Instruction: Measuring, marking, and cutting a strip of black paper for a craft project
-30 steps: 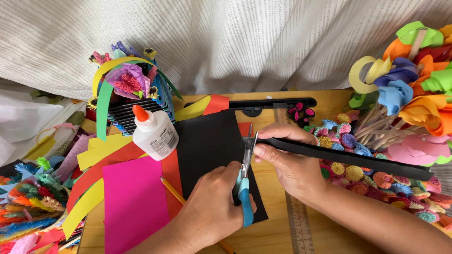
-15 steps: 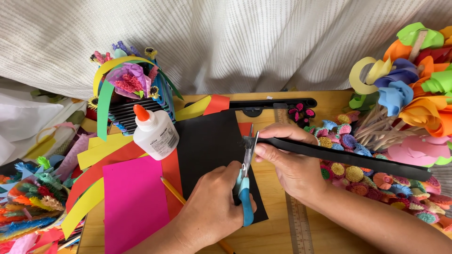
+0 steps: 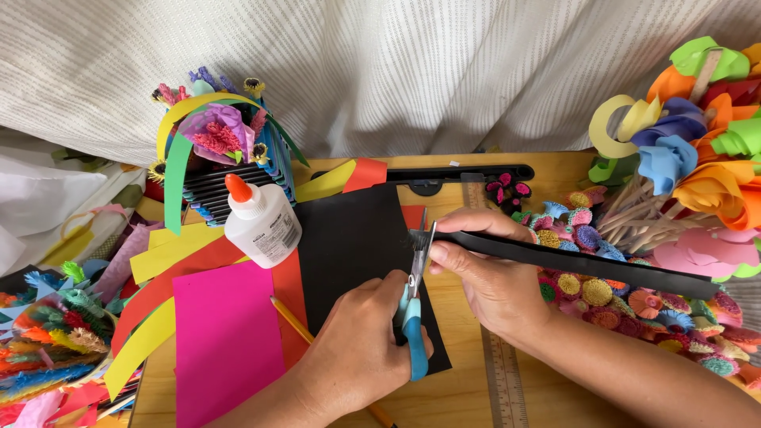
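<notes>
One pair of scissors (image 3: pixel 414 305) with blue handles is in the left hand (image 3: pixel 361 349), fingers curled tight through and around the handles, blades pointing up and away from the body. The blade tips meet the near end of one long black paper strip (image 3: pixel 571 260). The right hand (image 3: pixel 491 277) pinches that strip at its left end, thumb below and fingers folded over the top; the strip runs from there rightward, above the table, over the paper flowers.

One black paper sheet (image 3: pixel 353 246) lies flat directly under the scissors. One pink sheet (image 3: pixel 226 341) lies to its left, overlapping one red sheet (image 3: pixel 289 289) between them. One yellow pencil (image 3: pixel 292 320) lies diagonally across the red sheet, its lower part hidden by the left hand. One white glue bottle (image 3: pixel 261 226) with an orange cap lies tilted on the papers, touching the black sheet's upper left corner. Several yellow strips (image 3: pixel 170 250) fan out at the left; exact count cannot be told.

One transparent ruler (image 3: pixel 503 376) lies on the table under the right wrist. One black bar (image 3: pixel 460 172) sits along the far table edge.

Surface: wooden table (image 3: pixel 468 396), light brown. Many small rolled paper flowers (image 3: pixel 634 305) crowd the right side, too many to count. One bouquet of large paper blooms (image 3: pixel 697 143) stands at far right. One black slatted holder (image 3: pixel 218 186) topped with paper flowers stands at far left. Room: a white ribbed curtain (image 3: pixel 396 63) fills the background.
</notes>
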